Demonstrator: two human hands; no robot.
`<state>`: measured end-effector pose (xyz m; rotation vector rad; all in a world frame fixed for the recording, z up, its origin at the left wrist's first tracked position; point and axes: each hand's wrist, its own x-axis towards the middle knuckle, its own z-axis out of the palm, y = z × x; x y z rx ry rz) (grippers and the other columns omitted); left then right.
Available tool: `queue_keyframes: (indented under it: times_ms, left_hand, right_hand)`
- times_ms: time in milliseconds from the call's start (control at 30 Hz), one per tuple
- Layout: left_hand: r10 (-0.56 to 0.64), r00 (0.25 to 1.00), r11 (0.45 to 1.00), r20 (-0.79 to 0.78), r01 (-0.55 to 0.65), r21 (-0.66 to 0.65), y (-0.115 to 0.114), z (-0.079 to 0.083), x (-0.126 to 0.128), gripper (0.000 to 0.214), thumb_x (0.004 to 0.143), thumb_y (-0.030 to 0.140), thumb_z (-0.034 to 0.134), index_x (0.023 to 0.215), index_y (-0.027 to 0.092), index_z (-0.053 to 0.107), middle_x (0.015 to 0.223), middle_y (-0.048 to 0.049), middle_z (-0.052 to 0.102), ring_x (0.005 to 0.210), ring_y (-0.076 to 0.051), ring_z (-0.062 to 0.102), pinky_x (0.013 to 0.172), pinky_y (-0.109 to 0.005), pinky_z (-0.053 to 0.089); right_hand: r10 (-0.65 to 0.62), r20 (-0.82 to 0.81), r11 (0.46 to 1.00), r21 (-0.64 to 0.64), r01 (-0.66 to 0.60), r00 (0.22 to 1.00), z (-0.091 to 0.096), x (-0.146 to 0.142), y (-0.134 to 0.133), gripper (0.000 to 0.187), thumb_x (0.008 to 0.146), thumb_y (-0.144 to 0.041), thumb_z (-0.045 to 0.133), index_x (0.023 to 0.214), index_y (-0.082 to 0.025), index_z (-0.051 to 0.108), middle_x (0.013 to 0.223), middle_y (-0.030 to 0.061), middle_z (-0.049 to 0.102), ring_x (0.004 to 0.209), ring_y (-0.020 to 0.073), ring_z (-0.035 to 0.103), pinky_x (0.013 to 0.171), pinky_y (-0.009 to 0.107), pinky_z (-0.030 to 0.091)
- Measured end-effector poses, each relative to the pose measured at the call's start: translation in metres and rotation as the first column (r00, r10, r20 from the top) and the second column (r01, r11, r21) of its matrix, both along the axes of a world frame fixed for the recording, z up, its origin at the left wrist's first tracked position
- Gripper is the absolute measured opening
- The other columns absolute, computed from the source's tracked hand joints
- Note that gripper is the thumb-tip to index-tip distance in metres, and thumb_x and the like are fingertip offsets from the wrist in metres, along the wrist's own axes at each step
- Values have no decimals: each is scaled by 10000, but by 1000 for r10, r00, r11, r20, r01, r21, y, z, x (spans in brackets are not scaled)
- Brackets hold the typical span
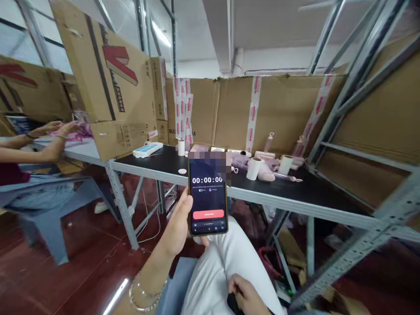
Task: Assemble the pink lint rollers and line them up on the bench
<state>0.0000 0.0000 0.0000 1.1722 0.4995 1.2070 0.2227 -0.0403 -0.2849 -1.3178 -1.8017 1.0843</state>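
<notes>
My left hand (179, 227) holds a black smartphone (208, 199) upright in front of me, fingers wrapped round its edge. Its screen shows a timer reading 00:00:00 above a red button. A bracelet sits on that wrist. My right hand (246, 295) rests low on my white-trousered thigh, fingers curled near a small dark object that I cannot make out. Beyond the phone is a black worktable (292, 190) with pink parts (267, 173) and white paper rolls (253, 168).
Another person sits at the left, hands (57, 129) busy with pink material. Large cardboard boxes (108, 87) stand on the table's left end. A white power strip (147, 149) lies there. Cardboard sheets line the back wall. Metal racking (354, 109) rises on the right. Red floor below.
</notes>
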Motion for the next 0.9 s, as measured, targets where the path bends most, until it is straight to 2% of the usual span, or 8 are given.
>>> queue_keyframes:
  times_ms: [300,600,900]
  left_hand:
    - [22,1000,1000,-3,-22,0,-4,2,1,636,878,529,495,1407,238,294,836,-27,658,537,-170,660,371,-265,551]
    - [30,999,1000,-25,-30,0,-5,6,2,689,883,536,477,1451,232,232,850,-46,667,548,-184,665,374,-284,555]
    - [22,1000,1000,-11,-22,-7,-3,4,2,687,874,539,493,1447,249,249,867,-48,674,534,-168,658,376,-261,549]
  right_hand:
    - [-24,-10,998,-59,24,1000,-4,2,0,266,539,-87,339,741,-199,471,671,-12,450,644,128,455,655,238,349]
    - [-29,-21,995,-92,27,999,-1,3,-1,284,547,-67,349,754,-200,491,673,-22,453,623,118,459,658,229,353]
    - [-34,-21,996,-84,32,999,0,3,-2,262,570,-60,352,747,-196,489,678,-18,454,636,121,454,668,229,358]
